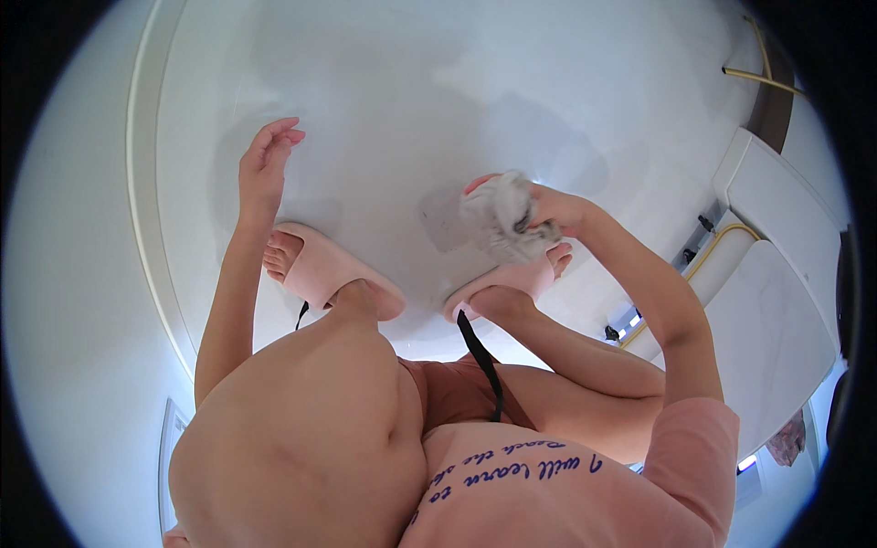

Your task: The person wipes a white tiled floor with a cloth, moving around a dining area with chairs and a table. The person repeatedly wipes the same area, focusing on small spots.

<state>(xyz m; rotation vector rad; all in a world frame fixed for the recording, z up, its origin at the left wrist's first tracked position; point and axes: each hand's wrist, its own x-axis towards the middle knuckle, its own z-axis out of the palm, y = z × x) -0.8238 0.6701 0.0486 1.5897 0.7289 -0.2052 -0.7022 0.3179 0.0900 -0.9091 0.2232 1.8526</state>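
My right hand (558, 209) grips a bunched, wet-looking whitish cloth (503, 212) with dark smudges, just above the slipper on the right. Some of its fingers are hidden by the cloth. My left hand (270, 147) is held out over the pale floor (384, 151) at the left, its fingers loosely curved and holding nothing. Below the cloth, a greyish patch (445, 216) shows on the floor. Pink slippers (329, 267) are on both feet, and a black strap (479, 349) hangs from the front of me.
A pale wall with a baseboard (140, 137) curves along the left. On the right stand a white cabinet-like fixture (774, 185) and a marbled pale panel (767, 322). Yellowish tubes (760, 77) run near them. A patterned pink cloth (788, 438) hangs at lower right.
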